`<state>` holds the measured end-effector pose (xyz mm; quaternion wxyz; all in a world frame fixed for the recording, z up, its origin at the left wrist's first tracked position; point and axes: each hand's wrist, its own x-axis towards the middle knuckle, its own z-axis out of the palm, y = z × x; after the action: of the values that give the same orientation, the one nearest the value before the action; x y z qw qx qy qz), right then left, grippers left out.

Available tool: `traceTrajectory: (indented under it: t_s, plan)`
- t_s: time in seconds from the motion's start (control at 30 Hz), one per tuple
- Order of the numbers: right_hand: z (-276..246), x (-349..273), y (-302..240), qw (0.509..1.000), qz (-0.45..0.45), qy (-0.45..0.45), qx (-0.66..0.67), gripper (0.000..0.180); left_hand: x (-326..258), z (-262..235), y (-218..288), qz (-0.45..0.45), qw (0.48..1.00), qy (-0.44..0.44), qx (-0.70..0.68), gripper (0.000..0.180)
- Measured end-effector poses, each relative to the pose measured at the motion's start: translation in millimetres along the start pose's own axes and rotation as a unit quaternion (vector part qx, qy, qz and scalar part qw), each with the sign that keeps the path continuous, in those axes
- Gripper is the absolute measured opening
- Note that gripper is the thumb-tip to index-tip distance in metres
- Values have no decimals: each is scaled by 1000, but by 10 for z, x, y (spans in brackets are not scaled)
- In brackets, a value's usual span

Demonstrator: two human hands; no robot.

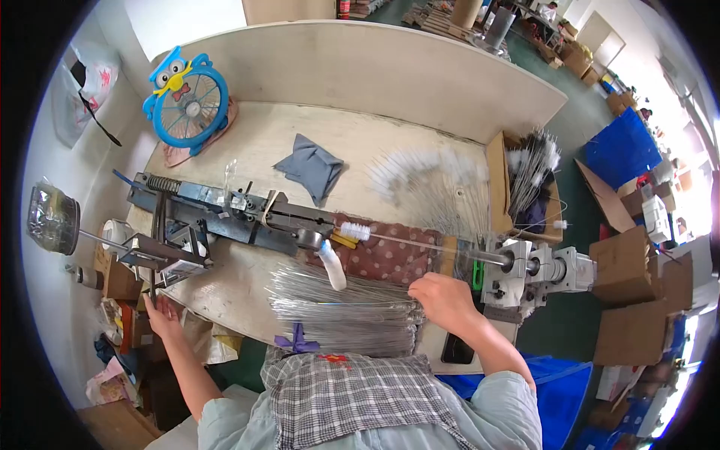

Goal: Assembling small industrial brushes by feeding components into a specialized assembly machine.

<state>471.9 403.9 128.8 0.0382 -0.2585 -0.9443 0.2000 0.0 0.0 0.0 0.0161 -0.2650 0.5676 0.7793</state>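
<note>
My left hand (163,316) is closed around the lower end of a dark metal lever (154,281) on the left of a bench machine (255,217). A white-bristled wire brush (355,231) lies in line with the machine's jaws, its thin stem running right to a metal spindle (491,257). My right hand (444,301) is at the right ends of a pile of thin metal wires (349,307), fingers pinched together. What lies between those fingertips is hidden. A white-wrapped handle (332,266) sticks out from the machine toward me.
Finished-looking white brushes (427,176) lie fanned on the table's far right, beside a cardboard box (499,180) of more brushes. A grey cloth (309,166) and a blue toy-shaped fan (187,109) stand farther back. A phone (457,349) lies near the front edge.
</note>
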Motion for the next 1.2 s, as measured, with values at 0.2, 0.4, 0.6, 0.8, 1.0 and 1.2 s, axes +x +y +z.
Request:
traceTrajectory:
  t_s: [0.2,0.4,0.6,0.8,1.0,1.2]
  plan:
    - [-29,-34,-86,998,27,53,9,9,-800,339,-332,-3,997,-48,-53,44]
    - [-136,-97,-67,999,-20,40,-12,15,-1991,822,-931,-250,884,-377,-116,20]
    - [14,-138,26,997,-26,70,-28,18,-3563,1697,-1043,-154,829,-497,206,29]
    - [-155,-112,-54,998,10,28,-47,23,-3804,1969,-151,-539,689,-482,-38,26]
    - [-905,-137,-25,979,21,129,-155,14,-3359,1661,-143,-425,746,-512,-16,52]
    - [-1234,5,195,957,124,263,-18,16,-3955,1848,-491,-116,586,-763,247,27]
